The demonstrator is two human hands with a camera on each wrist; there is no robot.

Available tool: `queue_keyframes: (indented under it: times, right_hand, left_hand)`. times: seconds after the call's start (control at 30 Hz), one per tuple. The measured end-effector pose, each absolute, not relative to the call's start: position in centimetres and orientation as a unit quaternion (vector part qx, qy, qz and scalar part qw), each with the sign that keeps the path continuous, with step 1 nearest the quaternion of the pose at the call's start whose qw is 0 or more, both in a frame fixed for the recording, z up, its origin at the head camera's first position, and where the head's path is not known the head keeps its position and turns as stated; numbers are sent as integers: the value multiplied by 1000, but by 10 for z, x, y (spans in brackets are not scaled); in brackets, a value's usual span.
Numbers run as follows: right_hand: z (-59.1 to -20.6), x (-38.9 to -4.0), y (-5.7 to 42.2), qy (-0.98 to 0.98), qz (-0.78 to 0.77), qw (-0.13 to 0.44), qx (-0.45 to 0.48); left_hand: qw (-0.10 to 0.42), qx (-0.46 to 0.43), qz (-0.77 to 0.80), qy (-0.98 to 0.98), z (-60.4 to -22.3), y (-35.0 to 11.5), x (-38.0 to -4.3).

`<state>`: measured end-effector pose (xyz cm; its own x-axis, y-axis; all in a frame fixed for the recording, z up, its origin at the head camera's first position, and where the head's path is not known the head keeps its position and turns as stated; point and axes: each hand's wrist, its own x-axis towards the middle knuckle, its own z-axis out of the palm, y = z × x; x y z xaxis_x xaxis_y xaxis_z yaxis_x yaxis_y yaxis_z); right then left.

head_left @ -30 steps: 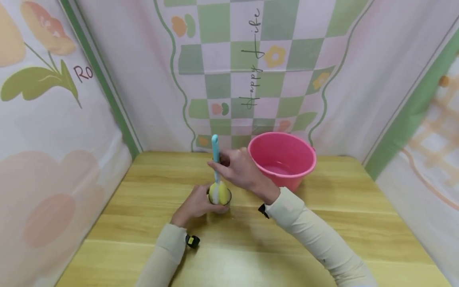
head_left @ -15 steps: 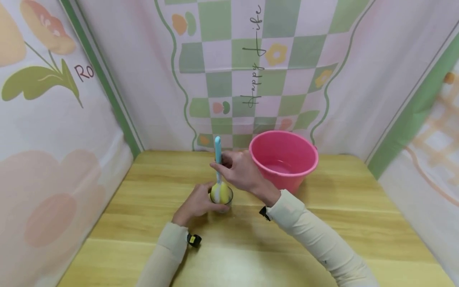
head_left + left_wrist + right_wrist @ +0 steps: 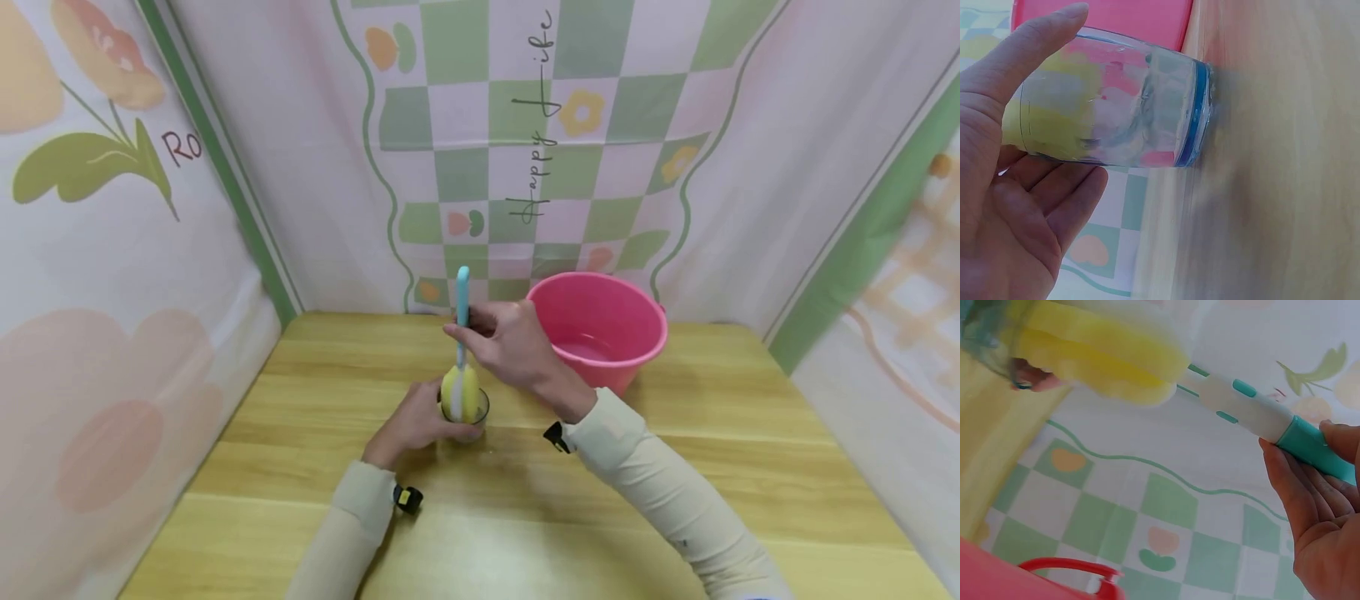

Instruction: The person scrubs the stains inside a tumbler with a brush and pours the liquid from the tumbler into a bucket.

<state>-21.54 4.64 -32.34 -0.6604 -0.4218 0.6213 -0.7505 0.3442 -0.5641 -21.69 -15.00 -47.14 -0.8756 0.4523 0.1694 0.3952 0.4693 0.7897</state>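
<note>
My left hand grips a clear drinking glass around its side, thumb on one side and fingers on the other. The glass has a blue band near its base, which is on or very close to the wooden table. My right hand pinches the turquoise handle of a sponge cup brush above the glass. The brush's yellow and white sponge head is partly inside the glass, its upper part standing out of the rim. In the left wrist view the sponge's lower part shows blurrily through the glass wall.
A pink bucket stands at the back of the table, right of the glass and close to my right hand. Its red handle shows in the right wrist view. Patterned curtains enclose the table at the back and sides.
My right hand has risen a little with the brush, so more of the sponge head shows above the rim. The left hand keeps its hold on the glass in about the same place.
</note>
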Motion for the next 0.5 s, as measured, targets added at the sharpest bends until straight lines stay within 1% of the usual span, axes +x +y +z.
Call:
queue_keyframes:
  times: [0.1, 0.2, 0.5]
  right_hand:
    - [-318, -213, 48, -789, 464, 175, 363]
    - [-322, -212, 48, -781, 480, 163, 364]
    - [-356, -218, 42, -793, 449, 156, 381]
  left_hand:
    - [32, 244, 451, 858, -472, -150, -217]
    - [35, 237, 453, 859, -473, -150, -218]
    - [53, 234, 469, 850, -473, -151, -218]
